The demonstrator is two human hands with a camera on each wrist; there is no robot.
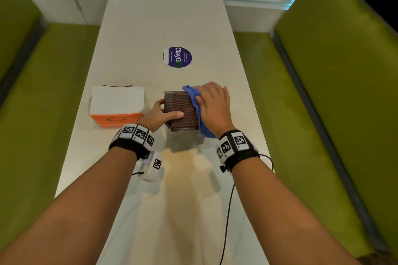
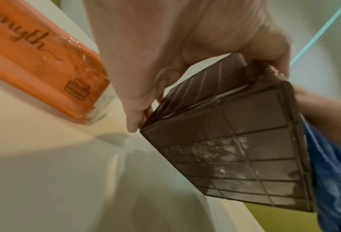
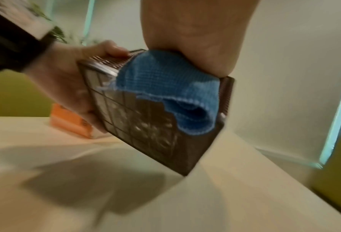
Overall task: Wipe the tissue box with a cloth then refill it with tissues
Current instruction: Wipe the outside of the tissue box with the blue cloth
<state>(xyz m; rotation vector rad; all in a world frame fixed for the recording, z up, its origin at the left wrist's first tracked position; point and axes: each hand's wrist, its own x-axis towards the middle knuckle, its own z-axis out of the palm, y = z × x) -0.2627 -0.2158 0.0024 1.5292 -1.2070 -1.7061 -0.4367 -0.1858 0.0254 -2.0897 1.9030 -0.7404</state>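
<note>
Nearest us, our two forearms with marker-tagged wristbands reach over the long white table (image 1: 150, 17). Just past the wrists, we hold the dark brown woven-pattern plastic tissue box (image 1: 179, 109) tilted up off the table, its gridded underside facing back toward us in both wrist views, only a low corner near or on the surface.

Left hand (image 1: 160, 115): fingers curled around the box's left side, thumb on the near face, a firm grip.

Right hand (image 1: 213, 103): flat, fingers fairly straight, pressing the blue microfibre cloth (image 1: 195, 98) against the box's right side. Cloth is bunched under the palm, drapes down that side, and a fold hangs over the bottom edge in the right wrist view.

Progress, as we judge it: wiping stage, mid-way. The gridded bottom shows pale dusty smears, so that face looks unwiped. Refill not started. We cannot see inside the box, so we cannot tell whether it holds anything.

Left of the box, just beside our left hand but apart from it, sits the orange plastic-wrapped pack of white tissues (image 1: 117, 104), open at the top, stack looking full.

Farther up the table: a round purple sticker (image 1: 177, 57). Green upholstered benches (image 1: 344, 92) flank both sides.
</note>
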